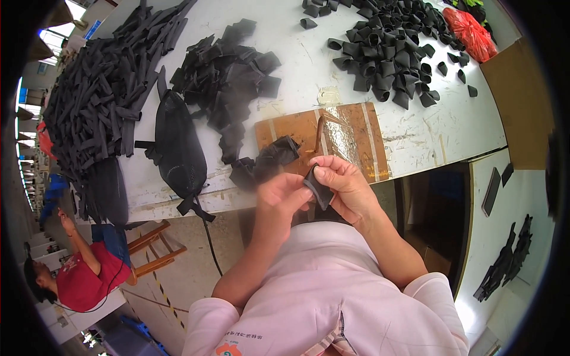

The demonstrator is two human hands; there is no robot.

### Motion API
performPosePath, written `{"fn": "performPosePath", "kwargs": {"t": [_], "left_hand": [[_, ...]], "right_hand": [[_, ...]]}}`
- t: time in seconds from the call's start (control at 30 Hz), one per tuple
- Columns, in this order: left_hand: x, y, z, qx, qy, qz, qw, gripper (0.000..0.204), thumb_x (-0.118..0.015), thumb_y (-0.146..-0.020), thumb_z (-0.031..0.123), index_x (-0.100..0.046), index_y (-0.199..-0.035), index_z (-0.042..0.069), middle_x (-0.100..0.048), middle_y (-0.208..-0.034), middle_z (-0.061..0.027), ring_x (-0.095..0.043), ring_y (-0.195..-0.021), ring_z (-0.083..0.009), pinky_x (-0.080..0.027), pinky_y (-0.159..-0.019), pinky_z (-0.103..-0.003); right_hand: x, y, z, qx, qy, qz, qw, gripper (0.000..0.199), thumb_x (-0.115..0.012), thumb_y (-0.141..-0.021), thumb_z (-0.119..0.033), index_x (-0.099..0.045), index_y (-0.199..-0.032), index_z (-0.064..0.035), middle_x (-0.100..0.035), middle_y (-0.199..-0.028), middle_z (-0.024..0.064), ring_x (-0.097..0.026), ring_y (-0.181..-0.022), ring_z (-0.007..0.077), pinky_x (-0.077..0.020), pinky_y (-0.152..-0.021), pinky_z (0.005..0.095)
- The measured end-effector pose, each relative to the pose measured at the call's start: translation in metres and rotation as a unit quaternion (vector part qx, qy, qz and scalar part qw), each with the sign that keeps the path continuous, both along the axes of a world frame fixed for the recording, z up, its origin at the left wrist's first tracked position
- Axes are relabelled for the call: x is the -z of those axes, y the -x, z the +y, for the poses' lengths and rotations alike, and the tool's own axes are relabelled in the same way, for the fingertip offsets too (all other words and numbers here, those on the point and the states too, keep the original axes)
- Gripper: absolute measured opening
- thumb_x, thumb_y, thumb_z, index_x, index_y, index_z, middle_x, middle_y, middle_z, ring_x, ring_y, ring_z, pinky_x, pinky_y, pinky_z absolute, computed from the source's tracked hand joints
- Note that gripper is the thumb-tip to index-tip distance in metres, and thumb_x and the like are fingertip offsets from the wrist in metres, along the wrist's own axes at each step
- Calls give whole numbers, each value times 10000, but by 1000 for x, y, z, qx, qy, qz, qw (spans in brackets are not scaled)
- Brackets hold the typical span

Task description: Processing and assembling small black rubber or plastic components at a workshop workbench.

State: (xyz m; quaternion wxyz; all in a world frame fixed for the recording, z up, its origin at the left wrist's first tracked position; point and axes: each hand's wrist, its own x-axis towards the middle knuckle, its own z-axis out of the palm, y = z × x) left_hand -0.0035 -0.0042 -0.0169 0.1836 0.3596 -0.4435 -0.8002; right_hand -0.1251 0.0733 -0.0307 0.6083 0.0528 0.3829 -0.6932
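Observation:
Close to the table's front edge, my two hands are together on a small dark fabric piece, which looks folded or curled over. My right hand pinches its upper end between thumb and fingers. On its left side, the thumb and fingertips of my left hand close on its edge. Just beyond lies a brown board with a shiny wet-looking patch and a thin brown stick. Several thin black fabric pieces trail over the board's left corner.
Flat black pieces are heaped at the back middle, curled ones at the back right. Black strips pile up at far left beside a black padded item. A red plastic bag and cardboard stand right. Another person sits left.

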Motion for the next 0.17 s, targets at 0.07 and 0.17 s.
{"fn": "performPosePath", "kwargs": {"t": [0.07, 0.17], "left_hand": [[4, 0, -1, -3, 18, -15, 1000, 80, -576, -762, 20, -572, -838, -5, -604, -716, -50, -564, -606, -99, -447, -537, -204], [5, 1, -2, 3, 203, -92, 975, 74, -554, -802, 42, -581, -845, -12, -605, -699, -48, -550, -575, -87, -440, -515, -190]], "right_hand": [[-1, -1, 1, -20, -71, 326, 942, 194, -619, -771, -90, -558, -944, -29, -597, -779, 65, -581, -672, 161, -478, -605, 264], [1, 2, 3, 28, -130, 764, 632, 263, -656, -707, -122, -549, -931, -39, -582, -836, 114, -566, -748, 261, -438, -597, 327]]}}
